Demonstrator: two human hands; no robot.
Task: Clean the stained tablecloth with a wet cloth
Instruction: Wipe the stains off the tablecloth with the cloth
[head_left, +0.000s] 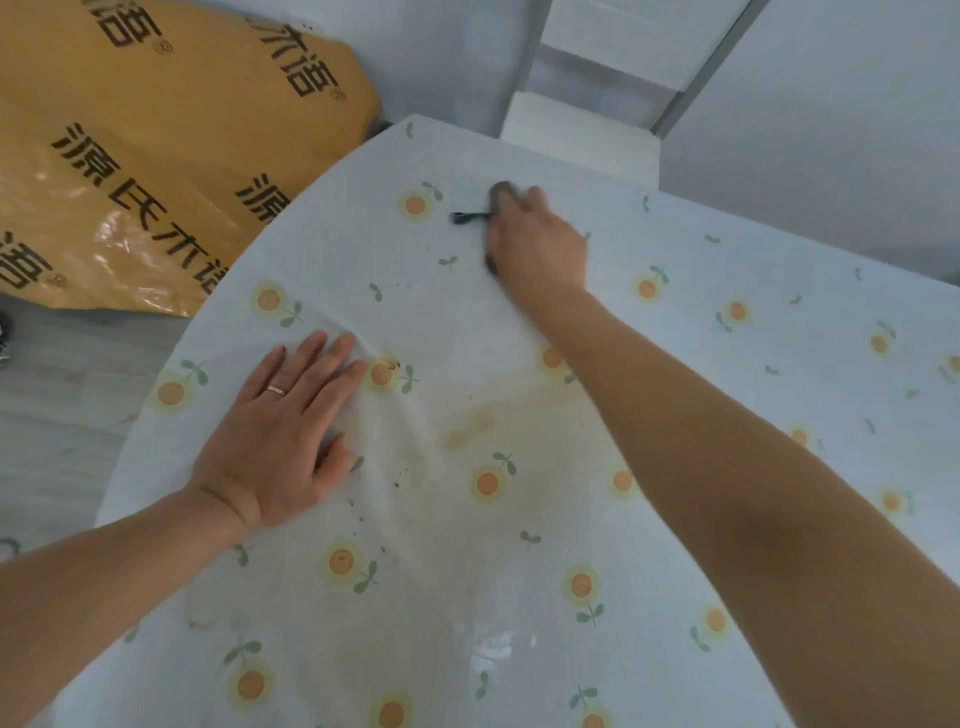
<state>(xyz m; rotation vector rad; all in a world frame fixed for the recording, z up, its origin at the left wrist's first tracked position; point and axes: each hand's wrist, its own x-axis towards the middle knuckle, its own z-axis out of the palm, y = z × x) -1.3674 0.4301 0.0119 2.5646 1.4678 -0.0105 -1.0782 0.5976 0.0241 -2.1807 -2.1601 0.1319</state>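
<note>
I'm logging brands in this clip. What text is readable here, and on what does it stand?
"源氏木语": repeated in dark characters on the orange plastic-wrapped package; some copies are cut off.
"®": small mark after that name, on the same package.
No text visible on the grey-brown wiping cloth or the white flower-print tablecloth.

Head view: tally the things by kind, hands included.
Hands: 2, the left hand and the right hand
Tablecloth: 1
Wiping cloth: 1
Ring: 1
Orange bag: 1
Total: 6

Grey wood floor left — orange printed package — pale walls behind.
</note>
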